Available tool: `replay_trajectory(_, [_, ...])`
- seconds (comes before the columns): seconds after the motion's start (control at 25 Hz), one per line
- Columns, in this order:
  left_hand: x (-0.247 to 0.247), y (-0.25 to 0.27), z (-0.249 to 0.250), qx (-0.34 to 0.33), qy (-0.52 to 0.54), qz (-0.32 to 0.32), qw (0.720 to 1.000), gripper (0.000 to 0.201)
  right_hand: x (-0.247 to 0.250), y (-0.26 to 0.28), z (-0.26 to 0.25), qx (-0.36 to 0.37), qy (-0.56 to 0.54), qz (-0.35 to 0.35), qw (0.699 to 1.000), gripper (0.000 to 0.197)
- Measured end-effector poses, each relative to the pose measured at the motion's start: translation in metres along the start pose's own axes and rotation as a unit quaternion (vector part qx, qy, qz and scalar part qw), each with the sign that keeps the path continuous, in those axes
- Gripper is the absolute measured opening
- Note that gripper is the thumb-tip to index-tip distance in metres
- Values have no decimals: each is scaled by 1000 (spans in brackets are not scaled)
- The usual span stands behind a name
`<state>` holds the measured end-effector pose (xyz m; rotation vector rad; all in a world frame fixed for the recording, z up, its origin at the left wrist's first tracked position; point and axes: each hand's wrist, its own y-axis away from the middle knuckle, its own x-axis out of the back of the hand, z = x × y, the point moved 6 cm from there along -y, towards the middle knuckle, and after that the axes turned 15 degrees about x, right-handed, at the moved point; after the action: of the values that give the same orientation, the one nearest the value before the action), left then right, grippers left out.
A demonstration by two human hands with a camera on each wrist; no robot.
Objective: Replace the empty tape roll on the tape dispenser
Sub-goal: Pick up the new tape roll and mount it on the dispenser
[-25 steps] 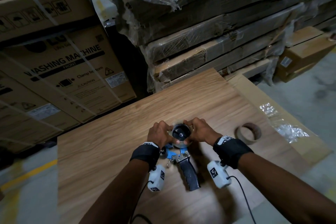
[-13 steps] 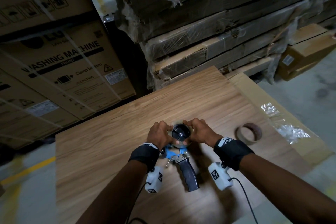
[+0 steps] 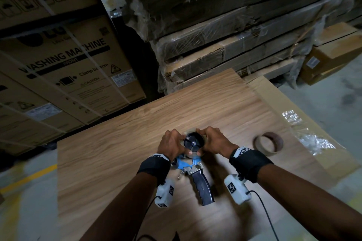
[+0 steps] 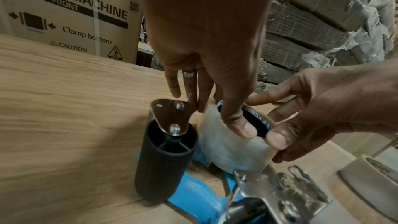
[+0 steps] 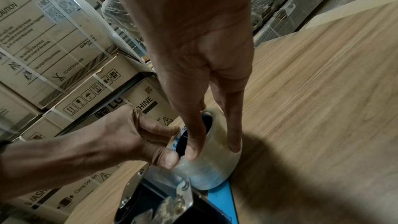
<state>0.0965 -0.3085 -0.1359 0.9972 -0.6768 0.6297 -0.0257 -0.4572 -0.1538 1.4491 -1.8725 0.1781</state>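
A blue tape dispenser [image 3: 186, 164] with a black handle [image 3: 202, 187] lies flat on the wooden board [image 3: 121, 143]. A clear tape roll [image 4: 232, 147] sits over its black hub [image 3: 194, 141]. My left hand [image 3: 181, 143] grips the roll from the left, thumb on its top rim. My right hand [image 3: 207, 141] grips it from the right, with its thumb [image 4: 277, 140] on the rim and a finger down the roll's outer side [image 5: 233, 144]. The black ribbed roller [image 4: 165, 159] stands just left of the roll. The empty brown core [image 3: 268, 144] lies to the right on the board.
Washing machine cartons [image 3: 64, 68] are stacked beyond the board's far left edge, and wrapped flat packs [image 3: 225, 45] behind it. A cardboard sheet with plastic film [image 3: 305, 135] lies along the board's right side. Grey floor with a yellow line [image 3: 27, 178] is at the left.
Both hands stay on the roll over the hub. Only the head view has drifted slightly.
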Motion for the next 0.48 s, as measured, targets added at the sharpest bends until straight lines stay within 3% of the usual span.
replay_trajectory(0.48, [-7,-5,-2,-8,-24,-2,1000,83,-6,-2,5,2,-3,5,1000,103])
